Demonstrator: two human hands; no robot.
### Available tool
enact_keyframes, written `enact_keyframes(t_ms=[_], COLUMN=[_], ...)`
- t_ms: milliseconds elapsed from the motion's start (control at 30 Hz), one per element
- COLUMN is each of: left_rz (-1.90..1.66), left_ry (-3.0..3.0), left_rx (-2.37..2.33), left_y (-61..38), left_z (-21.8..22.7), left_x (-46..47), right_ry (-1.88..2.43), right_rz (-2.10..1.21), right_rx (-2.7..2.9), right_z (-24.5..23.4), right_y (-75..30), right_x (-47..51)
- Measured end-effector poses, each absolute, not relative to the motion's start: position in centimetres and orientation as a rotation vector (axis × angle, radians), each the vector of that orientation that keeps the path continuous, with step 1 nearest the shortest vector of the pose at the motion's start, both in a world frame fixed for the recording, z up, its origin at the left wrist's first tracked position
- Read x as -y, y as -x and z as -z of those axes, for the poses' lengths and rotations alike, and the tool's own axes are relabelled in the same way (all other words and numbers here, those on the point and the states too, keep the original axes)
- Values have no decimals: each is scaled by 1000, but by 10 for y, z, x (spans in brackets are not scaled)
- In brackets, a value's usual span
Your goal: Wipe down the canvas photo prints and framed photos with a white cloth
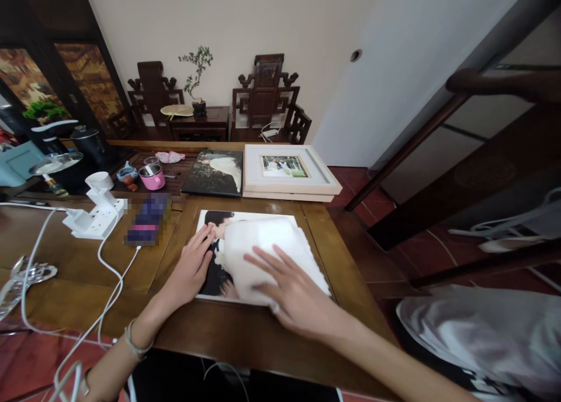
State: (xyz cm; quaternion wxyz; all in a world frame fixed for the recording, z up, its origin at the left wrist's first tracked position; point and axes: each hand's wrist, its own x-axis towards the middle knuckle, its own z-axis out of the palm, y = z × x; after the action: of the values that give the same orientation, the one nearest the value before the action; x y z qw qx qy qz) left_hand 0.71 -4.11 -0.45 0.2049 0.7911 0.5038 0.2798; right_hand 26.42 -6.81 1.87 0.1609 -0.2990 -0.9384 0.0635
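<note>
A photo print on a board (210,276) lies flat on the wooden table (245,332) in front of me. A white cloth (267,244) is spread over most of it. My right hand (291,294) presses flat on the cloth with fingers stretched out. My left hand (190,267) rests open on the print's left edge, fingertips on the dark part of the picture.
Behind lie a dark photo print (217,173) and a stack of white picture frames (284,171). A white power strip (96,215) with cables, a pink pot (152,177) and a tea tray sit at the left. Carved chairs (267,101) stand by the wall; a stair rail rises at right.
</note>
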Motion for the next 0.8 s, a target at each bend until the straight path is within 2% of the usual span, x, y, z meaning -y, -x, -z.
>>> enact_keyframes(t_ms=[267,633,800], left_rz=[-837,-794,-805], left_ry=[-2184,-2157,-2151], left_rx=[-1361,-1407,-1393], left_y=[-6,-8,-6], left_z=[7,5,3], left_x=[41,41,40], right_ry=[1101,748,762], right_rz=[-59,-164,-249], right_rx=[2609,2599,2641], right_z=[-23,-18,-21], right_y=[-249,-243,-249], right_x=[-18,119,108])
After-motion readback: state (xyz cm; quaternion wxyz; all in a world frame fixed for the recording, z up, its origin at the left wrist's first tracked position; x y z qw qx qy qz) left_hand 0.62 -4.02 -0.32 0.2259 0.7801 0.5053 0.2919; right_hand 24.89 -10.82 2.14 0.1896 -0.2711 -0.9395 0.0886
